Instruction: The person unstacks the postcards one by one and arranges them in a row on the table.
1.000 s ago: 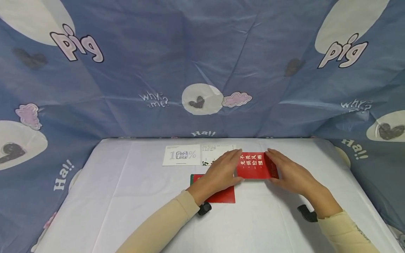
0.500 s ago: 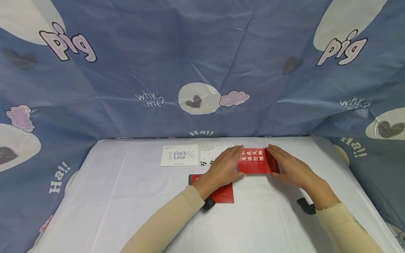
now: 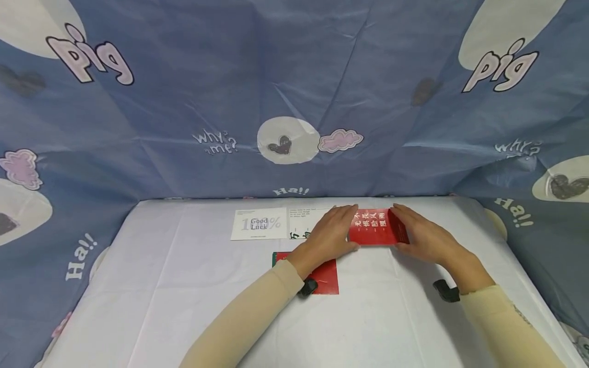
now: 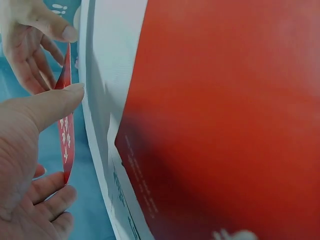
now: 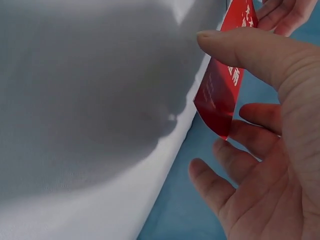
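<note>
A red card with white Chinese characters (image 3: pixel 374 226) is held between the two hands above the far right part of the table. My left hand (image 3: pixel 329 235) grips its left end, thumb on the near side and fingers on the far side. At its right end, my right hand (image 3: pixel 428 237) holds it the same way. In the right wrist view the held card (image 5: pixel 217 92) bends slightly, its lower corner against the fingers. Another red card (image 3: pixel 327 278), with a green edge showing, lies partly hidden under the left wrist; it looms large in the left wrist view.
A white "Good Luck" card (image 3: pixel 244 230) lies at the back of the white-covered table (image 3: pixel 368 327). Beside it a second white card (image 3: pixel 303 217) is partly covered by the left hand. A blue printed cloth (image 3: pixel 221 92) hangs behind. Black wrist straps (image 3: pixel 446 291) show below the wrists.
Both hands have moved slightly away from the body with the red card between them, toward the back of the table. The cards on the table have stayed in place.
</note>
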`<state>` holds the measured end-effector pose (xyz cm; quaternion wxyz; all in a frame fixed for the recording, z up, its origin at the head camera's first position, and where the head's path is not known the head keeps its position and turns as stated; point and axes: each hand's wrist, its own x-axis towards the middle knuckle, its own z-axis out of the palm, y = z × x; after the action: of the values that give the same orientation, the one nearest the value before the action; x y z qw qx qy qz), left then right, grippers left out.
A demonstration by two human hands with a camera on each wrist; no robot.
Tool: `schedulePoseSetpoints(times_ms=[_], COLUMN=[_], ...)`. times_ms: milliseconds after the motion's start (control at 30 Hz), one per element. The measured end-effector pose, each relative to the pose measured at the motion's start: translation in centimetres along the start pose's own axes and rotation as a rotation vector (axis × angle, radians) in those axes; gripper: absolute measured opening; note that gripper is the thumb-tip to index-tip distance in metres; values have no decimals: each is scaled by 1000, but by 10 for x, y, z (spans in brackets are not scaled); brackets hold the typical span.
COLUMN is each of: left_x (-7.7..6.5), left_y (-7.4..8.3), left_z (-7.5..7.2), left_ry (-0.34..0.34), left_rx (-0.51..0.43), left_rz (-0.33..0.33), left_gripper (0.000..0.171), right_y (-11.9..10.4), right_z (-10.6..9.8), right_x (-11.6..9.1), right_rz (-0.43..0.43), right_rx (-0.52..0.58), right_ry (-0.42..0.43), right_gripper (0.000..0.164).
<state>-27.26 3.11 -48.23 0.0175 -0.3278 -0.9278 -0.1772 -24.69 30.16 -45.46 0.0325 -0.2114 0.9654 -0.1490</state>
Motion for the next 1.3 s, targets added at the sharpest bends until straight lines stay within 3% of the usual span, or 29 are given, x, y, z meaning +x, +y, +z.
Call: schedulePoseSetpoints(times_ms=[600,933,1300], left_x=[22,26,30], left_y=[4,0,-4], left_z=[2,10,8], left_ry=[-47,-97,-155], left_rx=[15,10,20], left_rz=[-41,-75,-80], left_gripper=[98,97,97], right_y=[16,17,18], right_z=[1,5,0], right_x=[11,19,29], right_rz=[23,76,80], right_rx=[4,23,85], right_ry=[-44,-115,-186], right_gripper=[88,88,86])
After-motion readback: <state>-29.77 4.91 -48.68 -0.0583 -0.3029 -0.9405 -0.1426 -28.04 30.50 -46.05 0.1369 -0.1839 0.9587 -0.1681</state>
